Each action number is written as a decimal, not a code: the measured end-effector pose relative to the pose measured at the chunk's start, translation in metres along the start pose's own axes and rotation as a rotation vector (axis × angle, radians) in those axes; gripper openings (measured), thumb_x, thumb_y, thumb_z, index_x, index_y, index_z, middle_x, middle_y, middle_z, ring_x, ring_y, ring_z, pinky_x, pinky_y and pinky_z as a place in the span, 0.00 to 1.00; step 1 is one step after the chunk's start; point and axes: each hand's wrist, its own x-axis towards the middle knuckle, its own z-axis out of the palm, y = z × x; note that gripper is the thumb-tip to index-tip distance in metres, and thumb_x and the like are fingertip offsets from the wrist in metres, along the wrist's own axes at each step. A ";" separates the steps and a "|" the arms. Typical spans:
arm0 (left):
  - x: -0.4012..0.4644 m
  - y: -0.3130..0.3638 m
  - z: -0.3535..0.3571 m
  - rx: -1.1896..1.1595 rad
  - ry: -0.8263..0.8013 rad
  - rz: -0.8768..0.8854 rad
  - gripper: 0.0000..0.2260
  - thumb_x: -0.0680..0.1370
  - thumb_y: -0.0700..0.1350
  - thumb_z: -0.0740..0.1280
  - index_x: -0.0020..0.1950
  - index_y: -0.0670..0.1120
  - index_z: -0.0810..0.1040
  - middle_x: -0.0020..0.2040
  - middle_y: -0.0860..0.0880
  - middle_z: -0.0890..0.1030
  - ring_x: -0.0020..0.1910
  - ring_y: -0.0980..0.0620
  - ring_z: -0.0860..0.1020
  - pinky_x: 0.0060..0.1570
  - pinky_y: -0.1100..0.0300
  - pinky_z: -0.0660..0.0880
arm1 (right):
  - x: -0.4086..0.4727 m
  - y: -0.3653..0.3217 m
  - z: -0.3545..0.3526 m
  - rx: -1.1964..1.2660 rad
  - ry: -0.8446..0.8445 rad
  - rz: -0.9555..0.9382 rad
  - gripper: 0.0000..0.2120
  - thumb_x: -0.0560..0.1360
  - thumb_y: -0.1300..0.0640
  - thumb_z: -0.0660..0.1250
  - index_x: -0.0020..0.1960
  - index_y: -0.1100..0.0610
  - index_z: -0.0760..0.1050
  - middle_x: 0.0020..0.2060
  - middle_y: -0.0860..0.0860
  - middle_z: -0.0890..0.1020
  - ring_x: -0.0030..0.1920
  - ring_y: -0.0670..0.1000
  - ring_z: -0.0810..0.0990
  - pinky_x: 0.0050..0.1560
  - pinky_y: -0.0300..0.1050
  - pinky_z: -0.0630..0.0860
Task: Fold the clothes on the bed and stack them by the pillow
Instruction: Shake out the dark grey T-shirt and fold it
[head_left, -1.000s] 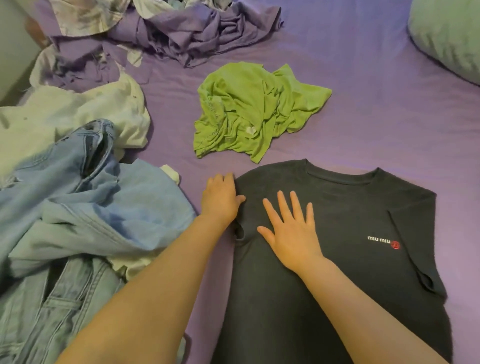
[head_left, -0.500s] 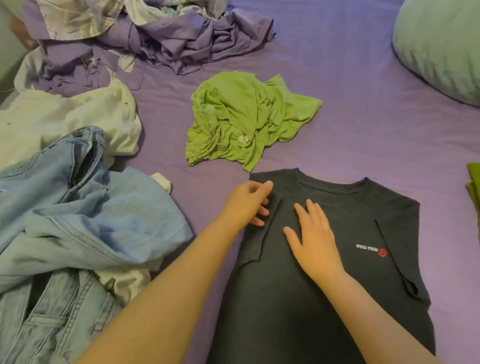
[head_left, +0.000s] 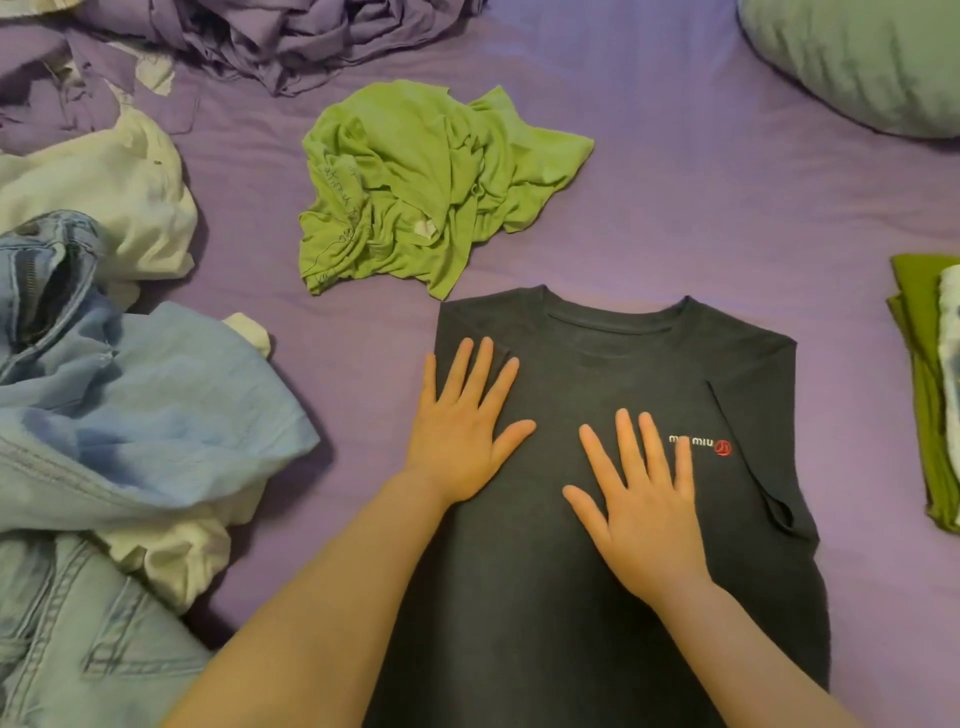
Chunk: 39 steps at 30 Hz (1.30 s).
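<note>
We see the purple bed (head_left: 675, 171). Dark T-shirt (head_left: 597, 571) lies flat at its near edge, hem cut off by the frame, both sleeves folded in. Jeans (head_left: 104, 415) pile at the left edge, partly out of view. Pillow (head_left: 872, 57) at the far right corner, cropped. Crumpled green shirt (head_left: 426, 187) mid-bed. Folded stack (head_left: 930, 389) at the right edge, mostly cut off. Left hand (head_left: 462, 431) and right hand (head_left: 644, 509) press flat on the T-shirt, fingers spread. Chest logo reads "miu", first word hidden by a fingertip.
</note>
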 end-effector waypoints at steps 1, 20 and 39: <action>0.000 -0.001 0.001 0.004 -0.001 0.004 0.31 0.78 0.67 0.40 0.77 0.52 0.46 0.79 0.46 0.49 0.78 0.46 0.44 0.74 0.40 0.41 | 0.000 0.000 0.002 -0.001 0.011 -0.007 0.32 0.78 0.35 0.39 0.77 0.48 0.51 0.76 0.57 0.54 0.76 0.60 0.49 0.73 0.64 0.47; -0.193 0.116 -0.019 -0.133 -0.365 0.165 0.28 0.81 0.62 0.49 0.78 0.56 0.44 0.79 0.46 0.39 0.75 0.42 0.33 0.70 0.40 0.32 | -0.175 0.002 0.011 0.093 -0.258 -0.052 0.34 0.78 0.35 0.50 0.76 0.45 0.38 0.76 0.53 0.38 0.75 0.57 0.32 0.73 0.55 0.36; -0.298 0.149 -0.011 -0.294 -0.307 0.124 0.16 0.70 0.56 0.73 0.52 0.49 0.77 0.77 0.44 0.58 0.77 0.43 0.50 0.73 0.54 0.36 | -0.274 0.009 0.053 0.319 -0.133 -0.253 0.13 0.72 0.52 0.71 0.56 0.51 0.75 0.76 0.51 0.58 0.77 0.53 0.47 0.73 0.46 0.43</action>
